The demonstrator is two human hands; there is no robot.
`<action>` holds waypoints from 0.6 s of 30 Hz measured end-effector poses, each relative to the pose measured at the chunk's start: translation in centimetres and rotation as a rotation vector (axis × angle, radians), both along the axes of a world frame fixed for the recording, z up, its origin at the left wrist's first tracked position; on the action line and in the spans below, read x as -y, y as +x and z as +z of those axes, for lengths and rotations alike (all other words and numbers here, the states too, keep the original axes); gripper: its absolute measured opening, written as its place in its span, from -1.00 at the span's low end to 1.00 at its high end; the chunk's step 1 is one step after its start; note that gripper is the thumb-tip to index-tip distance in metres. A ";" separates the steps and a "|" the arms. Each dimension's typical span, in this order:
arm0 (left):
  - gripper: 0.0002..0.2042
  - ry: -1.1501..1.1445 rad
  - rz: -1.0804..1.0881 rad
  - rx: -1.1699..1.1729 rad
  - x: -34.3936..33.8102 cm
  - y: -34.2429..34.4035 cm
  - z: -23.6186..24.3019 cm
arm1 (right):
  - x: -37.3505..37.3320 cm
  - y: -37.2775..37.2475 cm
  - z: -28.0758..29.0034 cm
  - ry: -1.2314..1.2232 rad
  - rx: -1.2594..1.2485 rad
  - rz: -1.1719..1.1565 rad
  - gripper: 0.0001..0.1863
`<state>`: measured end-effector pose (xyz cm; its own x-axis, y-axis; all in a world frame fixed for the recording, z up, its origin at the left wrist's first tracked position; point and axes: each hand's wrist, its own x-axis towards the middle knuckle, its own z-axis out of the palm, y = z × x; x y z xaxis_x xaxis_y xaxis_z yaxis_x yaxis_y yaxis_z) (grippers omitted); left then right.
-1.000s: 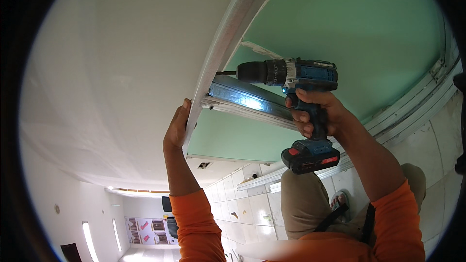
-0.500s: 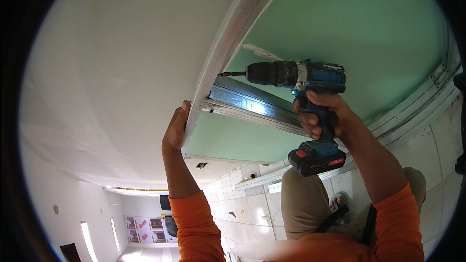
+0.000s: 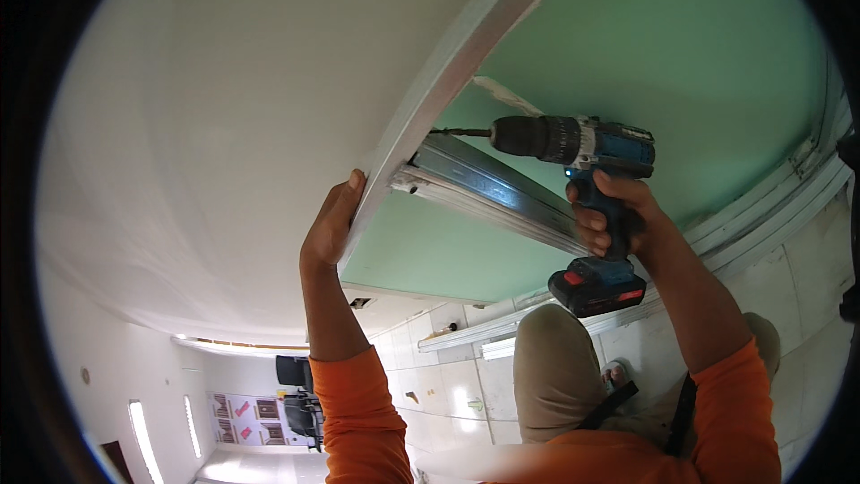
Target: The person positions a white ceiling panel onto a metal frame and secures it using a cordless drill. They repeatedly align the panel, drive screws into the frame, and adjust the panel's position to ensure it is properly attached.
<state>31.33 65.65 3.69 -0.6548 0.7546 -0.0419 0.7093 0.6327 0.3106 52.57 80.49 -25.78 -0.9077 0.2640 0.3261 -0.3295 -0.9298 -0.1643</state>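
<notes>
My left hand (image 3: 333, 222) presses flat against the edge of a white ceiling panel (image 3: 224, 125), beside a long metal channel (image 3: 452, 58) that runs along that edge. My right hand (image 3: 618, 215) grips the handle of a blue and black cordless drill (image 3: 582, 145) with a red-trimmed battery (image 3: 596, 291). The drill points left; its bit tip touches the side of the metal channel. Under the drill a second metal profile (image 3: 488, 193) crosses a green board (image 3: 663, 54) overhead. Both my sleeves are orange.
More metal track (image 3: 779, 206) lines the top of a white tiled wall (image 3: 448, 385) at the right. My bent knee in tan trousers (image 3: 560, 367) shows below the drill. Far down at lower left lie a room with dark chairs (image 3: 296, 381) and bright windows.
The drill has shifted slightly to the right and down in view while staying aimed at the channel. My left hand has kept its place on the panel edge.
</notes>
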 end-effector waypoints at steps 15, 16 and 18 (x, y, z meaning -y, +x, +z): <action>-0.16 -0.051 -0.070 0.123 -0.5 -1.0 0.9 | 4.1 10.2 -3.2 0.165 0.700 -0.305 -0.45; -0.15 -0.038 -0.075 0.118 -0.3 -1.1 0.8 | 4.9 11.1 -3.6 0.161 0.709 -0.320 -0.46; -0.14 -0.001 -0.138 0.134 -0.2 -1.6 0.5 | 6.5 12.6 -4.4 0.084 0.723 -0.348 -0.45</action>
